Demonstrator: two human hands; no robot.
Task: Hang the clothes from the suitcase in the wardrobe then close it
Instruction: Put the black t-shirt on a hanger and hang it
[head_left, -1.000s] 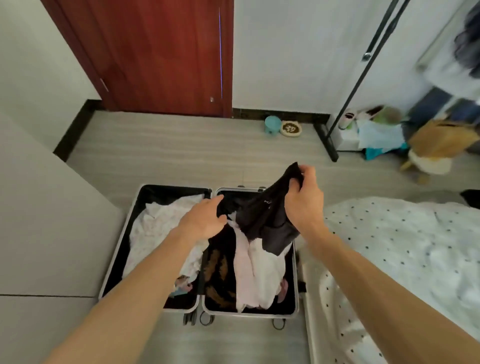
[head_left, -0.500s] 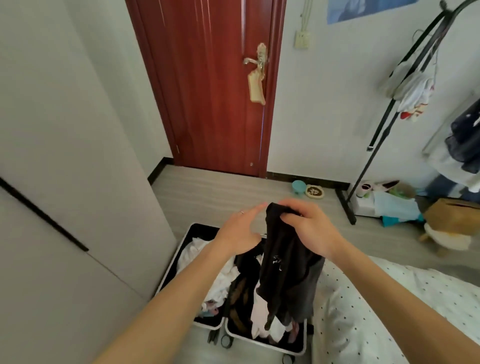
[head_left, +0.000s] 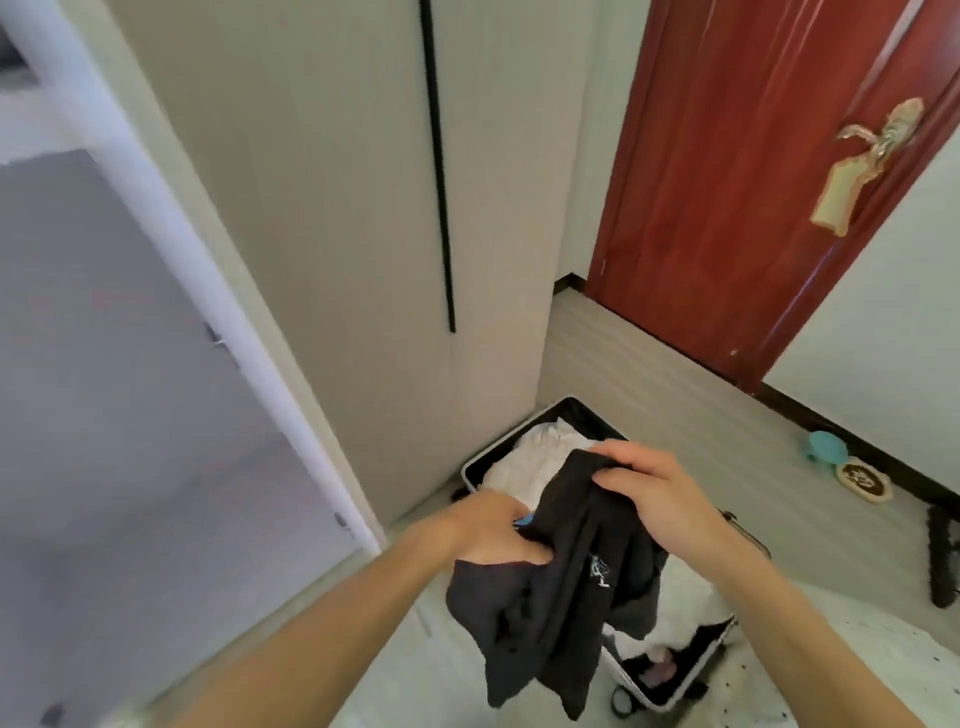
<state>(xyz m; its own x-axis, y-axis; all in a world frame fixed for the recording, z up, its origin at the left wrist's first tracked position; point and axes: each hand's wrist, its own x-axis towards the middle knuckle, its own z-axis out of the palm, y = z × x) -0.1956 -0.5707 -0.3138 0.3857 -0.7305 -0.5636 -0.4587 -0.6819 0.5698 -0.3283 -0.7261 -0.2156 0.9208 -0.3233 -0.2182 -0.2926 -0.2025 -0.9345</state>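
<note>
While the right hand bunches the top of the black garment and the left hand pinches a lower fold, both grips closed on cloth, it hangs clear above the open suitcase. Since the earlier frame the view has swung left toward the wardrobe, so hanging likely comes next.

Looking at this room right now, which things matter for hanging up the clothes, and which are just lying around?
For the job: black garment, gripped by left hand and right hand; open suitcase; white clothes inside it; wardrobe.
Just lying about: red door; teal bowl; round dish; spotted bedsheet.
</note>
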